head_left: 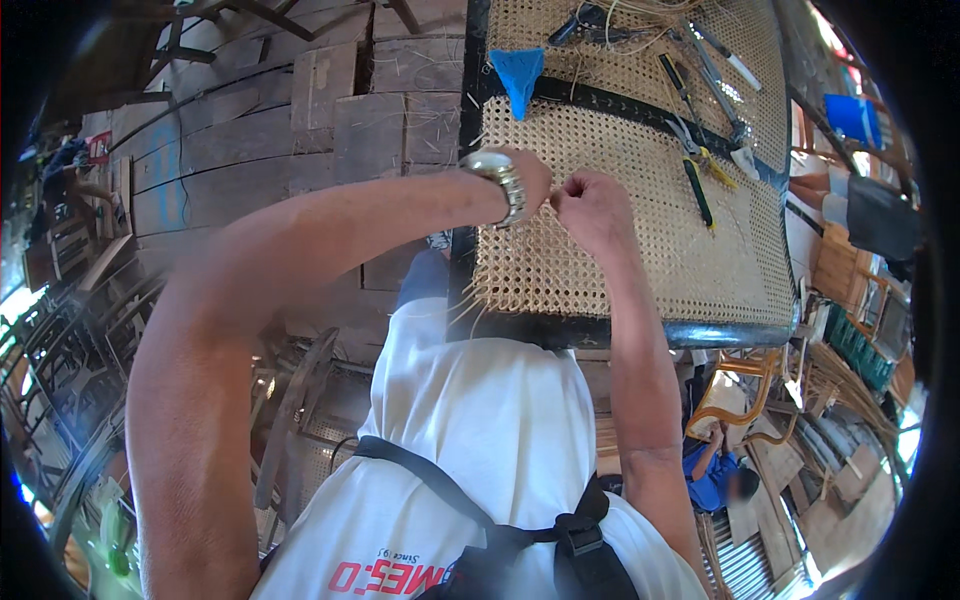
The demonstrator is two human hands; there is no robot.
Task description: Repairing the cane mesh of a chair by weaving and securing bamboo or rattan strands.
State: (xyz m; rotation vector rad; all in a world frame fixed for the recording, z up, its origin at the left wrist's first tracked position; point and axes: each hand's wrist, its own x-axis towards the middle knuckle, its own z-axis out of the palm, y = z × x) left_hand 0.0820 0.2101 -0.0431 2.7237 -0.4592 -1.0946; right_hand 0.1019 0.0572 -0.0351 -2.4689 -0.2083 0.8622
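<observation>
A woven cane panel (640,270) in a black frame (700,335) lies in front of me. My left hand (530,172), with a metal watch (497,180) on its wrist, is closed low over the weave near the left frame edge; its fingertips are mostly hidden. Just beside it, my right hand (598,208) makes a pinch over the cane. What either hand holds is too small to make out. Loose cane ends stick out along the panel's left and near edges. A blue triangular piece (518,78) lies beyond my left hand.
Right of my hands lie pliers (698,185) with dark green grips, a yellow-and-black handled tool (675,82) and a white-handled tool (742,70). Loose cane strands (640,25) curl at the far end. Chair frames (740,390) and a person in blue (710,465) are at lower right.
</observation>
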